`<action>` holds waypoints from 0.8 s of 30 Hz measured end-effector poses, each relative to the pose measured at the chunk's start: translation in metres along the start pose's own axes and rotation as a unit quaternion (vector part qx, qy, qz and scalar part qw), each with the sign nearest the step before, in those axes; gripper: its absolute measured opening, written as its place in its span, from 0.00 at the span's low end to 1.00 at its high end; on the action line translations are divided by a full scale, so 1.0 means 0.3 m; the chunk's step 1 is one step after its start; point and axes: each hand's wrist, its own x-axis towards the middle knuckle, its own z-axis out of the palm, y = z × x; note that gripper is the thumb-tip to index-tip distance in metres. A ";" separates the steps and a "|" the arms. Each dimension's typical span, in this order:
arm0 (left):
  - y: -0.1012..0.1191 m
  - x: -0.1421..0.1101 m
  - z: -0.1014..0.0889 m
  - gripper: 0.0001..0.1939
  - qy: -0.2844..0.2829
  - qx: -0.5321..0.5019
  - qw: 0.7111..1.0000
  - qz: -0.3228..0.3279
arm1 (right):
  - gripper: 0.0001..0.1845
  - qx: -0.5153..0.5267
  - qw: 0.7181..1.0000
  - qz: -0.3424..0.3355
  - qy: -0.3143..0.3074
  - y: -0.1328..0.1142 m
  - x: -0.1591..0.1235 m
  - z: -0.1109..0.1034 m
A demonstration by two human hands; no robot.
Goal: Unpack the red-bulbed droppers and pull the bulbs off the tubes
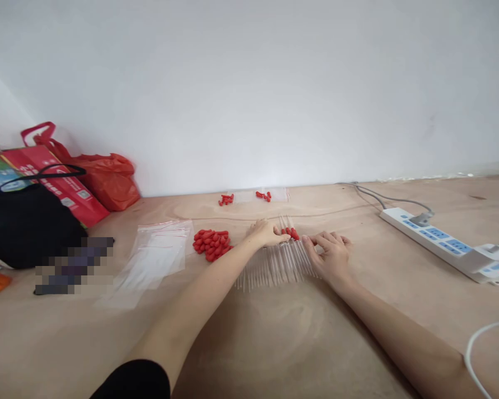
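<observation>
My left hand point(266, 233) reaches over the far end of a row of thin clear tubes point(270, 269), its thumb stretched toward a small cluster of red rubber bulbs point(290, 233). The fingers look apart, though some are partly hidden. At the right end of the row rests my right hand point(331, 254), fingers spread, thumb tip against or just beside the outermost tubes. Those bulbs lie on or at the far ends of several tubes; whether they are fitted is too small to tell. Left of my forearm is a larger pile of red rubber bulbs point(211, 244).
Clear zip bags point(160, 249) lie on the left. More red bulbs point(226, 199) and a clear bag point(278, 194) are by the wall. A power strip point(441, 241) with cables stands right. Red bags point(112, 180) and a black bag point(29, 224) crowd the far left.
</observation>
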 end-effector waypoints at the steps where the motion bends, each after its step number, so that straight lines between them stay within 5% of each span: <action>1: 0.002 0.005 0.007 0.19 -0.003 -0.002 1.000 -0.008 | 0.17 0.000 1.000 -0.002 -0.005 -0.002 -0.001 0.000; 7: 0.009 -0.009 0.010 0.13 0.016 -0.012 0.998 -0.058 | 0.17 0.001 1.000 -0.007 -0.009 -0.011 -0.004 0.002; 13: -0.050 -0.122 -0.065 0.10 0.113 -0.001 0.992 -0.052 | 0.13 0.034 0.998 -0.046 -0.025 -0.009 -0.012 0.008; 15: -0.088 -0.189 -0.096 0.07 0.157 0.010 0.987 -0.015 | 0.11 0.040 0.996 -0.079 -0.024 -0.016 -0.017 0.009; 19: -0.148 -0.345 -0.129 0.05 0.289 0.073 0.940 0.166 | 0.18 0.018 0.984 -0.177 -0.002 -0.055 -0.029 -0.001; 24: -0.168 -0.473 -0.102 0.02 0.329 0.114 0.884 0.313 | 0.20 0.001 0.944 -0.327 -0.038 -0.110 -0.045 -0.014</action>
